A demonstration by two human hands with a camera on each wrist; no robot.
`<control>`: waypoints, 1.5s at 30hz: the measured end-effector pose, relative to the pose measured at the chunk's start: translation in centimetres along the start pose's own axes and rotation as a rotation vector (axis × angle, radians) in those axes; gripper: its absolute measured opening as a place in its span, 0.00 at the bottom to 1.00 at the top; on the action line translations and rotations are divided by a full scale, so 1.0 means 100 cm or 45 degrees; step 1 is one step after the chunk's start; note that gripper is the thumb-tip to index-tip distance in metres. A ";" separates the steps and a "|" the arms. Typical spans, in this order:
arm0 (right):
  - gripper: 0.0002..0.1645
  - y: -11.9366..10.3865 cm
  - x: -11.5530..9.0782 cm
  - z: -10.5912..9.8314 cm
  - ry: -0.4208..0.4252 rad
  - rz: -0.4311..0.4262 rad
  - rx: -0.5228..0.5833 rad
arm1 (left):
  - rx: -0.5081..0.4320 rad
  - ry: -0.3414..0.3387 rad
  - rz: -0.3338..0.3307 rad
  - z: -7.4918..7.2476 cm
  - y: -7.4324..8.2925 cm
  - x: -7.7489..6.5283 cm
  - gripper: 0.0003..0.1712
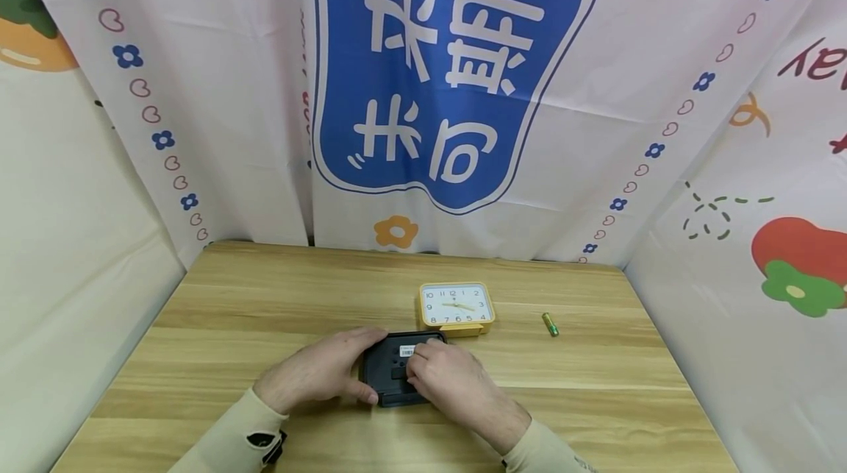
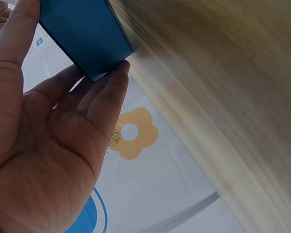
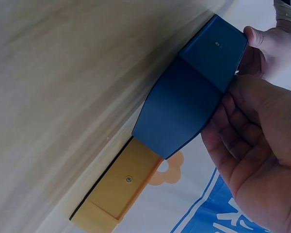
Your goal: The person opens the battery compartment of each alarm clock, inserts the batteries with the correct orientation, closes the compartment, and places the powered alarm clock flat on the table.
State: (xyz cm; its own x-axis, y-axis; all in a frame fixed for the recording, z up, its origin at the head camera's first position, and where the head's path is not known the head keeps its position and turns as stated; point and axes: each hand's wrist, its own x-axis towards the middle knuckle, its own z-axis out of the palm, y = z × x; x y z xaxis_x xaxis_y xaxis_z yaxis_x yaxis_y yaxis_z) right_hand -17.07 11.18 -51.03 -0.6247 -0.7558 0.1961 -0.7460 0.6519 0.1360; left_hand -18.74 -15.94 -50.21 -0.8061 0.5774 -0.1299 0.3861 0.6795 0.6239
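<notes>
A black desk clock (image 1: 387, 363) lies face down, its back with a white label and a dark rectangular recess turned up. My left hand (image 1: 331, 366) grips its left side, thumb at the near corner and fingers at the far edge. Over the right part of the back, my right hand (image 1: 450, 381) has its fingers curled down beside the recess; I cannot tell what lies between the fingertips. In the right wrist view the clock's smooth side (image 3: 184, 107) shows next to the curled fingers (image 3: 228, 141). The left wrist view shows fingertips at the clock's corner (image 2: 94, 43).
A yellow clock (image 1: 456, 306) with a white dial stands just behind the black one, close to its far edge. One green battery (image 1: 550, 324) lies to the right on the wooden table (image 1: 265, 282). Printed cloth curtains (image 1: 231, 127) enclose the back and sides.
</notes>
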 end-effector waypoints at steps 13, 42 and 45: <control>0.05 0.005 -0.002 -0.001 -0.015 0.007 0.127 | -0.005 -0.009 -0.008 -0.001 0.000 -0.001 0.64; 0.13 0.021 -0.016 -0.006 -0.136 -0.058 0.311 | 0.019 0.009 -0.029 0.002 0.001 -0.002 0.63; 0.12 0.021 -0.016 -0.006 -0.145 -0.045 0.327 | 0.031 0.007 -0.038 0.002 0.001 -0.002 0.63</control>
State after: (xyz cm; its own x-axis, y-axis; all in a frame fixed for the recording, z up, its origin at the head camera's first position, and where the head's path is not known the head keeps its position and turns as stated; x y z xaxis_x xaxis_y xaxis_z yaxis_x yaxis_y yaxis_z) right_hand -17.51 13.79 -50.52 -0.6080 -0.7895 0.0835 -0.7930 0.5987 -0.1128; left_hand -18.46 -15.86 -50.28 -0.8197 0.5543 -0.1443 0.3726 0.7073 0.6007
